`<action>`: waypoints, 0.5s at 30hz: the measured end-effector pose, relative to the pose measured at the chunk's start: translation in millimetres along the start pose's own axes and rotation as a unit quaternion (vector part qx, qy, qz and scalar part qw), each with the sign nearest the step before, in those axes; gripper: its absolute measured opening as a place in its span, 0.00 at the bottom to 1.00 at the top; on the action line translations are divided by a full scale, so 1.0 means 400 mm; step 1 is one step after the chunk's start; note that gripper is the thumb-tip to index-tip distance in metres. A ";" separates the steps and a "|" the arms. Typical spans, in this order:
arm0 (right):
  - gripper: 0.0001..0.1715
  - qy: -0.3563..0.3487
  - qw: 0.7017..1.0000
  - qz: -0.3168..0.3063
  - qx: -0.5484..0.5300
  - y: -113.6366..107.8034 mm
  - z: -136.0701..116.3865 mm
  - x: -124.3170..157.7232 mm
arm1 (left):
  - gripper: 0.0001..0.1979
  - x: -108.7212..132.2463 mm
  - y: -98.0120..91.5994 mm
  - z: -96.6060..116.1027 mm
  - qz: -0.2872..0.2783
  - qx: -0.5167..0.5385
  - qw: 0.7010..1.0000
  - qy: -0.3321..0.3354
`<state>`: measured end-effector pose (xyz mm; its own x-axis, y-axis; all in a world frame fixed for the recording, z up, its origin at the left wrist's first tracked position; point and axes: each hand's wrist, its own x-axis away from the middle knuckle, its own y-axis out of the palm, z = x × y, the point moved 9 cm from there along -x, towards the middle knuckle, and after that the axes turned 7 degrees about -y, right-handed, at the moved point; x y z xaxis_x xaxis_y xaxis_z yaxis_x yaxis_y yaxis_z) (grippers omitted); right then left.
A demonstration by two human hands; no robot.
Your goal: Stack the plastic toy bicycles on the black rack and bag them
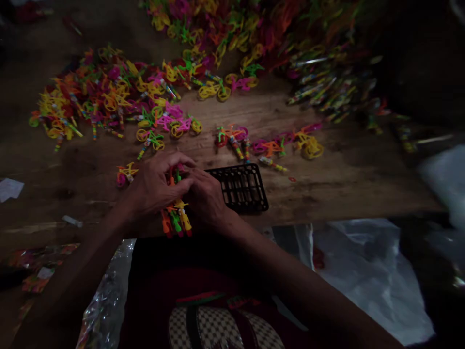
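Close to the table's near edge, my left hand point(156, 184) curls its thumb and fingers around small plastic toy pieces point(177, 220) in orange, green and yellow. Their lower ends stick out below the hands, side by side. My right hand point(207, 194) presses against the same spot with bent fingers. Its fingertips are hidden behind the left hand, so what they grip cannot be made out. A black slotted plastic rack point(244, 189) lies flat by my right hand, its left part covered by that hand. A small yellow and pink toy bicycle point(127, 172) rests beside my left wrist.
Toy bicycles point(112, 92) in bright colours are heaped at the left, with a bigger pile point(218, 29) behind. Striped candy-like tubes point(330, 87) lie at the back right. Loose bicycles point(308, 144) sit beyond the rack. Clear plastic bags point(378, 271) hang below the wooden table point(356, 179).
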<state>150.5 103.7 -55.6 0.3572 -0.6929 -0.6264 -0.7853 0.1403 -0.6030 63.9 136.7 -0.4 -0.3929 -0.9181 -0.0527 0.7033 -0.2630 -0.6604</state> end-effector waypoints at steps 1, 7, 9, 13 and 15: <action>0.13 0.009 1.000 0.001 -0.009 -0.005 0.002 0.000 | 0.13 -0.001 0.005 0.004 -0.010 -0.003 1.000 0.000; 0.15 0.051 0.995 -0.041 -0.068 -0.082 0.032 -0.028 | 0.23 0.034 -0.120 -0.068 0.130 -0.011 0.991 -0.032; 0.13 0.088 0.994 -0.028 -0.060 -0.124 0.076 -0.058 | 0.19 0.074 -0.196 -0.149 0.221 -0.053 0.968 -0.102; 0.12 0.127 0.988 -0.042 -0.076 -0.131 0.156 -0.152 | 0.19 0.115 -0.219 -0.278 0.181 -0.170 0.950 -0.188; 0.13 0.076 0.992 -0.074 -0.073 -0.098 0.153 -0.210 | 0.17 0.121 -0.206 -0.313 0.143 -0.228 0.938 -0.219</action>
<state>182.3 199.7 -9.6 0.4028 -0.7982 -0.4479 -0.7986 -0.0674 -0.5981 -87.4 151.1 -42.3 0.1249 -0.9917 -0.0297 0.3774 0.0752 -0.9230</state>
